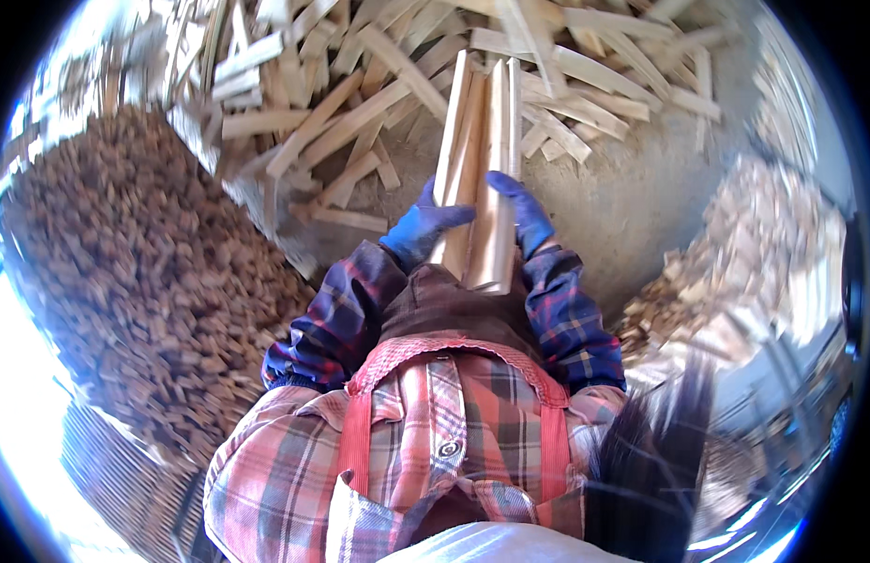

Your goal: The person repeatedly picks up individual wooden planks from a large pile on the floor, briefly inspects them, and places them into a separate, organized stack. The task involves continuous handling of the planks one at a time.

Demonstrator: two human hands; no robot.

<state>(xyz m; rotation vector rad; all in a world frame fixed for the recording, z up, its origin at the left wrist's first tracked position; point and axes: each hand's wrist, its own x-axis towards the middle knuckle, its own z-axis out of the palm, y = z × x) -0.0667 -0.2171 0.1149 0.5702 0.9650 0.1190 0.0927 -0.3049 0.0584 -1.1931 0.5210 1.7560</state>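
Observation:
Several long pale wooden strips (470, 159) lie side by side between my hands, their near ends above my lap and their far ends pointing away from me. My left hand (425, 225), in a blue glove, grips the bundle from the left, with the thumb laid across the strips. On the other side my right hand (523, 214), also gloved in blue, is closed on the bundle's right edge near its lower half. The fingers beneath the wood are hidden on both hands.
Loose wooden strips (360, 122) are heaped on the concrete floor (622, 183) ahead. To the left spreads a big pile of small wood pieces (153, 272). Another heap of wood (754, 244) stands at the right, blurred. A dark apron (453, 310) covers my lap.

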